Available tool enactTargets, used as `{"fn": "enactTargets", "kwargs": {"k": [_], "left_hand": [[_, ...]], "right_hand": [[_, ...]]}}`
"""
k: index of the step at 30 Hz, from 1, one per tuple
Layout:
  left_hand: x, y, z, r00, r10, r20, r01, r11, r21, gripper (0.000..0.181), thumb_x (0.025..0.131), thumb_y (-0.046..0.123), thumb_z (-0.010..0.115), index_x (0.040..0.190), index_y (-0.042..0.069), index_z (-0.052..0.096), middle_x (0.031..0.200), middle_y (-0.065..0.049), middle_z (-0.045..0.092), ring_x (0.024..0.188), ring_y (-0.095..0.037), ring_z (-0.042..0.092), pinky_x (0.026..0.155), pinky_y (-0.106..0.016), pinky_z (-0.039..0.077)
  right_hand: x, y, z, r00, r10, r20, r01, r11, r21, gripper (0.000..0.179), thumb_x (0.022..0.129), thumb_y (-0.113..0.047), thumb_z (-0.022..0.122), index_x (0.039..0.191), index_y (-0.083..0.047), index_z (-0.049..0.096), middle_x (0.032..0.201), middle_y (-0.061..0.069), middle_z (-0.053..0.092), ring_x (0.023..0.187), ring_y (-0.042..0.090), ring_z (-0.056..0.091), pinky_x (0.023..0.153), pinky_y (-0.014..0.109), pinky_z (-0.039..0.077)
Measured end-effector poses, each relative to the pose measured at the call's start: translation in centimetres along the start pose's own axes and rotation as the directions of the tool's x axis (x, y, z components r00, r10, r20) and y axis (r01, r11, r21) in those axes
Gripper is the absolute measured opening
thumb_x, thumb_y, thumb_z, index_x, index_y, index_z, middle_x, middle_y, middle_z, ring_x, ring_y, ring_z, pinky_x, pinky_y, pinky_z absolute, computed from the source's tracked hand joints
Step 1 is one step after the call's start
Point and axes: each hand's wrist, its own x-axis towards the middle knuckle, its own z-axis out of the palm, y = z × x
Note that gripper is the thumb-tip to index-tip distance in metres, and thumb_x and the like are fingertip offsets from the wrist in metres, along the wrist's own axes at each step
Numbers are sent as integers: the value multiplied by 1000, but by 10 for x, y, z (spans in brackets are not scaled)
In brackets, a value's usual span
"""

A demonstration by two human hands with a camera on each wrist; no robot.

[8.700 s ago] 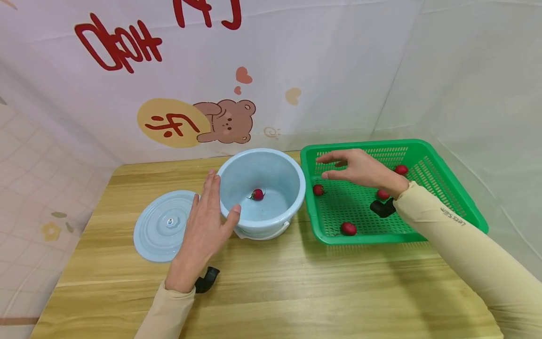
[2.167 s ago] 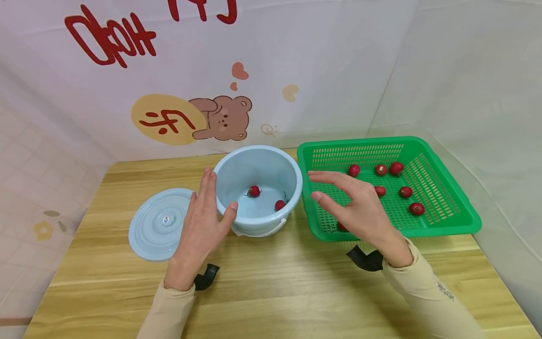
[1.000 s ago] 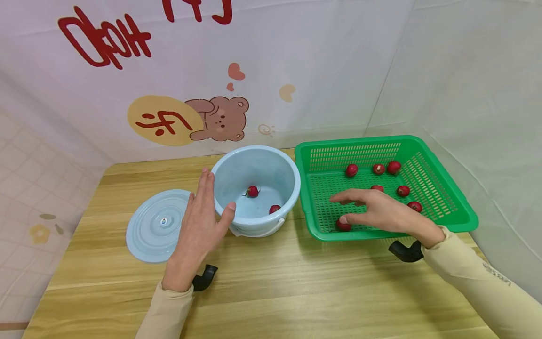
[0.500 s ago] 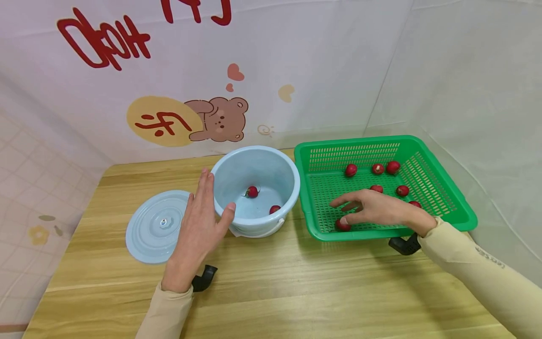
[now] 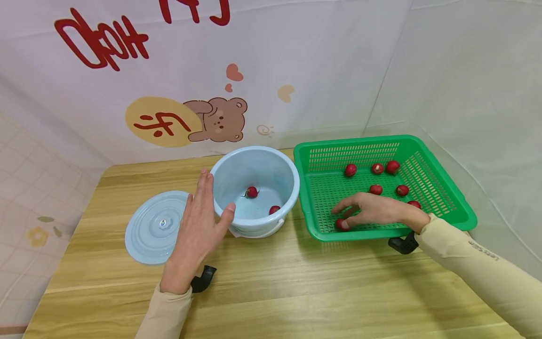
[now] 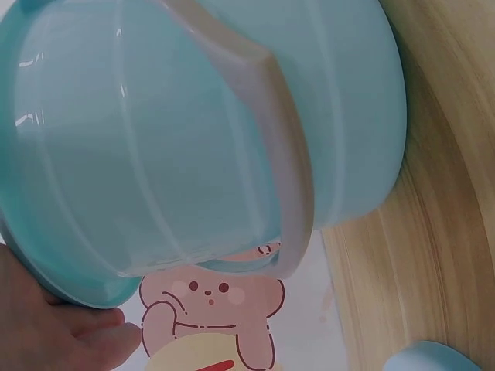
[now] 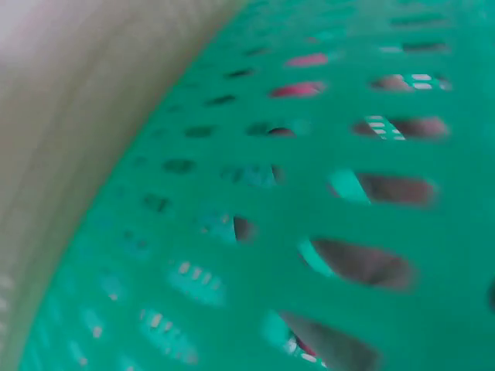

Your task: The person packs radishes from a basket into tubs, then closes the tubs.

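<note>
My left hand rests at the left of a light blue bucket, its fingers straight against the rim; the left wrist view shows the fingertips at the rim. Inside the bucket lie two radishes: one near the middle, one by the right wall. My right hand reaches into a green slotted basket, fingers arched over a radish at the near-left corner. The thumb overlaps that radish, while the index fingertip stands a little above it. Basket slots fill the blurred right wrist view, hiding most of the hand.
Several more radishes lie in the basket's middle and right side. A round blue lid lies flat on the wooden table, left of the bucket. A white printed sheet hangs behind, with another side at right.
Since the oldest frame, a second radish has come into the bucket. My right hand has moved from beside the bucket down to the near-left radish, its fingers drawing closer. The left hand stays.
</note>
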Motion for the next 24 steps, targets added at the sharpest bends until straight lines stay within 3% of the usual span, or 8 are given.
{"fn": "enactTargets", "kwargs": {"k": [10, 19, 24], "left_hand": [[0, -1, 1, 1000, 0, -2, 0, 1000, -6, 86, 104, 53, 45, 164, -1, 15, 174, -11, 7, 158, -30, 15, 122, -65, 17], [-1, 0, 1, 1000, 2, -10, -2, 1000, -12, 85, 104, 51, 45, 164, -1, 16, 174, -10, 7, 158, -32, 17, 122, -66, 18], [0, 0, 1, 1000, 3, -11, -3, 1000, -14, 84, 104, 50, 46, 164, -1, 15, 173, -12, 9, 158, -32, 17, 121, -66, 18]], "right_hand": [[4, 7, 8, 1000, 11, 7, -10, 999, -39, 46, 98, -23, 71, 137, 1, 64, 133, 14, 68, 118, 30, 67, 92, 30, 54], [6, 12, 11, 999, 23, -25, -25, 996, -87, 34, 95, -13, 73, 128, -4, 71, 126, 10, 71, 109, 24, 71, 89, 36, 58], [8, 11, 12, 1000, -5, -22, 3, 997, -82, 28, 95, -9, 73, 123, -3, 73, 120, 9, 73, 106, 24, 72, 87, 35, 60]]}}
